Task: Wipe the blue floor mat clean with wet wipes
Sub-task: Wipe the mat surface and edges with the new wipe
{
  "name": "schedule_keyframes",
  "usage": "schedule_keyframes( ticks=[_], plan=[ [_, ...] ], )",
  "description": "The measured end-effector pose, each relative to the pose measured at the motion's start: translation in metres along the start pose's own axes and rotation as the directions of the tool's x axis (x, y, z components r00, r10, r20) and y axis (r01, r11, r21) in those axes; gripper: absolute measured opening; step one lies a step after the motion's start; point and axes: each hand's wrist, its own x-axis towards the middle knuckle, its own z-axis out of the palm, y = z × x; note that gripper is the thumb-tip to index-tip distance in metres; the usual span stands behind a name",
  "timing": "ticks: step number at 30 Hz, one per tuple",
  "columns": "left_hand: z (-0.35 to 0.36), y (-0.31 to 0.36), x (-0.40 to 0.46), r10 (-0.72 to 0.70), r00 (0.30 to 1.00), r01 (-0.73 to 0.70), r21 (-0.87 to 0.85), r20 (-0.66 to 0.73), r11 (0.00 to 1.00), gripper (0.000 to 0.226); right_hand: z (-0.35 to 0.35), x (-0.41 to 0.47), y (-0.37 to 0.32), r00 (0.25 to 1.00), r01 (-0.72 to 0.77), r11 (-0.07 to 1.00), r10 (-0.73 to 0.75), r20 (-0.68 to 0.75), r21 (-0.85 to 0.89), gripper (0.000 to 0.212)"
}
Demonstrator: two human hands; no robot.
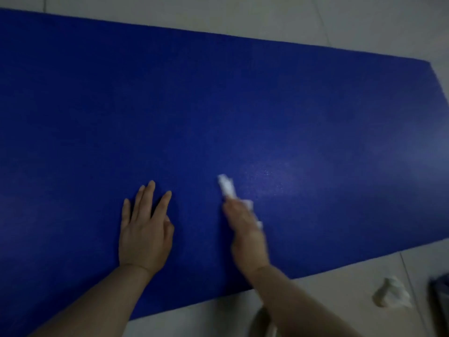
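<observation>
The blue floor mat (218,105) fills most of the view, lying flat on a pale tiled floor. My left hand (145,229) rests flat on the mat near its front edge, fingers spread, holding nothing. To its right, my right hand (245,229) is blurred and presses a white wet wipe (227,187) against the mat; the wipe sticks out past the fingertips and at the hand's right side. A faint lighter sheen shows on the mat just right of the wipe.
A crumpled used wipe (391,294) lies on the pale floor tiles (328,302) at lower right. A dark object (441,305) is cut off by the right edge. The mat's right end (437,93) lies near the frame's right side.
</observation>
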Motion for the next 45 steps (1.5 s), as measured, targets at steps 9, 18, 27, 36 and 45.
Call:
schedule_keyframes(
  ticks=[9, 18, 27, 36, 45],
  plan=[
    [-0.003, -0.001, 0.007, 0.017, 1.0, -0.017, -0.017, -0.001, 1.0, 0.056, 0.025, -0.03, -0.044, 0.989, -0.142, 0.902, 0.146, 0.021, 0.407, 0.05],
    [-0.002, -0.003, 0.007, 0.017, 1.0, -0.017, -0.015, -0.011, 1.0, 0.056, -0.003, -0.043, 0.029, 0.735, -0.526, 0.645, 0.673, -0.086, 0.555, 0.086],
    [0.001, -0.004, 0.006, 0.023, 0.999, -0.024, -0.022, -0.023, 0.999, 0.056, 0.033, -0.075, -0.077, 0.988, 0.129, 0.902, -0.08, -0.133, 0.413, 0.077],
    [-0.003, -0.002, 0.001, 0.001, 1.0, -0.004, -0.108, -0.029, 0.994, 0.049, 0.016, -0.048, -0.017, 0.847, -0.483, 0.766, 0.532, 0.003, 0.425, 0.075],
    [-0.007, -0.009, -0.007, -0.016, 1.0, 0.019, -0.161, 0.019, 0.987, 0.051, 0.027, -0.068, -0.071, 0.972, 0.204, 0.931, -0.228, 0.046, 0.303, 0.053]
  ],
)
